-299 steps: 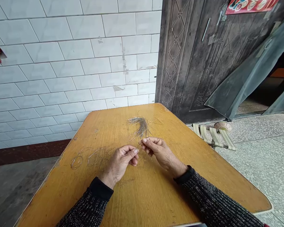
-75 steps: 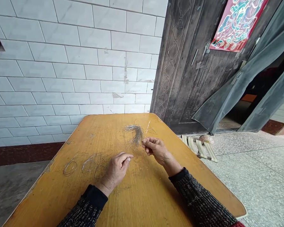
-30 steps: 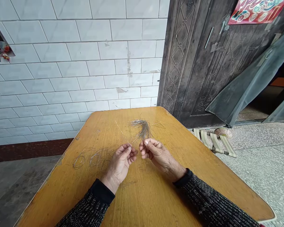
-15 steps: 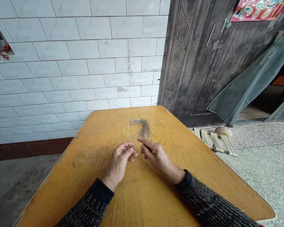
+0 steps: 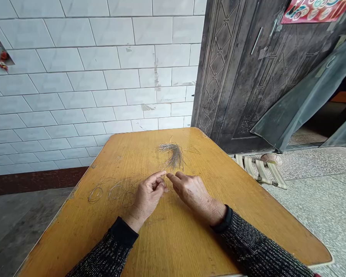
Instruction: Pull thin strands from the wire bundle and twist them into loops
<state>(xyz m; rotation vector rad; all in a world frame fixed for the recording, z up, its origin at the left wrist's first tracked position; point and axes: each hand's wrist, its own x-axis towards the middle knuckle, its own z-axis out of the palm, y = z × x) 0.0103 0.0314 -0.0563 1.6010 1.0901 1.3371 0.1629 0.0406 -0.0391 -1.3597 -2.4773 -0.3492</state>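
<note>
Wire bundle (image 5: 176, 154), axis bent, ends L/twd cam

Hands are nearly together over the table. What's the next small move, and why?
I'd probably keep the left hand steady and gently pinch with the right hand: its index fingertip is almost at the left one, and a thin wire shows at the left fingers. Whether the right already grips it is unclear.

This looks like a home, with its tiled wall (image 5: 103, 80), ornate door (image 5: 233, 84), red poster (image 5: 315, 11) and curtain (image 5: 302, 94).
</note>
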